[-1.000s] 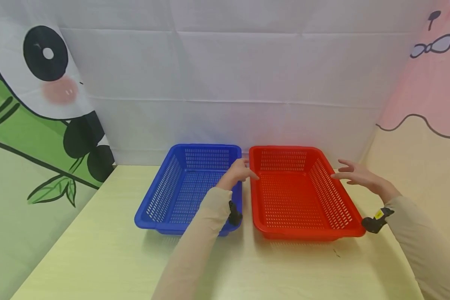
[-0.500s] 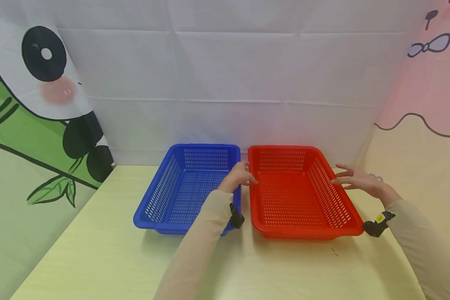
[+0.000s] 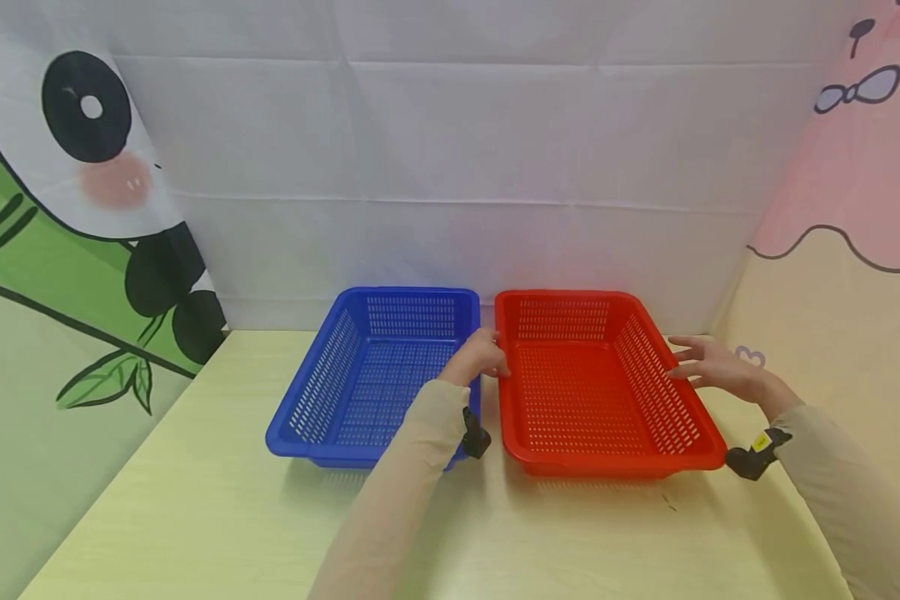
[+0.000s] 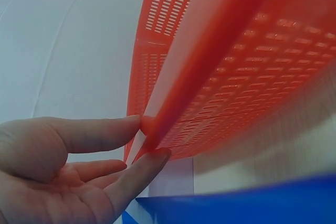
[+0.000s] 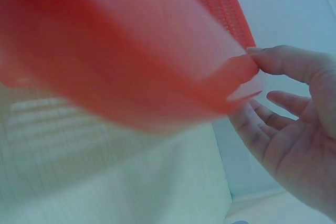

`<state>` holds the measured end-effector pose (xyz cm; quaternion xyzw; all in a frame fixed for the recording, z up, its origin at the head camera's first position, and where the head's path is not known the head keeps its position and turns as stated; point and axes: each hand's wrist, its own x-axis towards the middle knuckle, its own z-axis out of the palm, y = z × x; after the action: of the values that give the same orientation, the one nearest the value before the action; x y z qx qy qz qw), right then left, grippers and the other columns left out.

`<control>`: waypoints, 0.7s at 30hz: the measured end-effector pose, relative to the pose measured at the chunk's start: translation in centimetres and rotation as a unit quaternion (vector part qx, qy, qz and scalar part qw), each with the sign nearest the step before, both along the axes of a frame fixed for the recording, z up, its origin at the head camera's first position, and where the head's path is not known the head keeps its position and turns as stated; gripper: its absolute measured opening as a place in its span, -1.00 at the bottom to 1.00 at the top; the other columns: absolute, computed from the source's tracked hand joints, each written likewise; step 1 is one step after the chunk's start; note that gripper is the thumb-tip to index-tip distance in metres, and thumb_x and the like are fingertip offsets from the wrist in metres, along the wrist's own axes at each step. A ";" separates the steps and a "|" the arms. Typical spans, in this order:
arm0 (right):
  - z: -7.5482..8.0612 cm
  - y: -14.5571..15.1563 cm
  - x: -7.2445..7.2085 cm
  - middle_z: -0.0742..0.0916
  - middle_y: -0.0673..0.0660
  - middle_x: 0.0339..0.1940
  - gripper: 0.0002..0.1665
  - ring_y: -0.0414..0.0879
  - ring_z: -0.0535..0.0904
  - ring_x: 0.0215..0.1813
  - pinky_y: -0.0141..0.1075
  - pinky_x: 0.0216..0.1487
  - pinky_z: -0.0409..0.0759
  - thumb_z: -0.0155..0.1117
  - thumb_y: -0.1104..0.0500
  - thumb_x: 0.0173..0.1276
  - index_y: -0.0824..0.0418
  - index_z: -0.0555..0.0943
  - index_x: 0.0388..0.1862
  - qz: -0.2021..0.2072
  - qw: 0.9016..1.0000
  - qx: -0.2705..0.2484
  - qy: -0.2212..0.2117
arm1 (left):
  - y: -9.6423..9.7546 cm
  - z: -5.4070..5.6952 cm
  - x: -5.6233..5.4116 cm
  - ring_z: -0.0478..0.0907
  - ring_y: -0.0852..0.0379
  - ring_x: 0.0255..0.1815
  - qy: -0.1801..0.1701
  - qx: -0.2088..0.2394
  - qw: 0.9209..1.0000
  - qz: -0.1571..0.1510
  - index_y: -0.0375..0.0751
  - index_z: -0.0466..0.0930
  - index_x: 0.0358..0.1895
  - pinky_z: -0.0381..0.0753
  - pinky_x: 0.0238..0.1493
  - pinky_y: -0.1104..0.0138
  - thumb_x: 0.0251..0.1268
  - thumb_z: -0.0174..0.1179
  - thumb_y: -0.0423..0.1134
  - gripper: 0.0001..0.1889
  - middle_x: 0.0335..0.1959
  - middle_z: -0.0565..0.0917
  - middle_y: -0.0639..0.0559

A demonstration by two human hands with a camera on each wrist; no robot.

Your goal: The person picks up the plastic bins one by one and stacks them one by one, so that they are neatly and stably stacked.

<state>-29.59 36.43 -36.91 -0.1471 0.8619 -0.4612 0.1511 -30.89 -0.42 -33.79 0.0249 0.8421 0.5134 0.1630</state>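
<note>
A red plastic basket [image 3: 581,400] with slotted walls rests on the table in the head view. My left hand [image 3: 478,358] pinches its left rim, thumb above and fingers below, as the left wrist view of the hand [image 4: 73,166] shows. On the opposite side, my right hand [image 3: 723,371] holds the right rim. In the right wrist view that hand [image 5: 304,129] has its thumb on top of the rim and its fingers underneath. Slotted like the red one, a blue plastic basket [image 3: 390,392] stands just left of it, partly hidden by my left forearm.
Both baskets stand on a pale wood-grain table [image 3: 195,500]. A white cloth backdrop [image 3: 450,167] hangs close behind them. Cartoon-printed cloth covers the left and right sides. A small dark mark [image 3: 669,502] lies in front of the red basket.
Both hands have lowered slightly onto the red basket's side rims, and their fingers have closed on them. The baskets themselves have hardly shifted in view.
</note>
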 end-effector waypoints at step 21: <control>0.2 -0.3 0.1 0.38 0.48 0.17 -0.21 0.14 0.49 0.00 -0.04 -0.09 0.58 0.16 0.27 0.24 0.39 0.04 0.37 0.004 1.000 -0.020 0.001 | -0.2 -0.4 -0.1 0.52 -0.18 -0.05 -0.019 0.012 1.000 -0.008 -0.55 0.32 0.13 0.58 -0.09 0.12 -0.07 0.14 -0.68 -0.45 0.01 0.49 -0.38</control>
<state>-29.52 36.09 -36.71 -0.1542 0.8519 -0.4778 0.1492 -31.03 -0.59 -34.16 0.0235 0.8324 0.5227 0.1827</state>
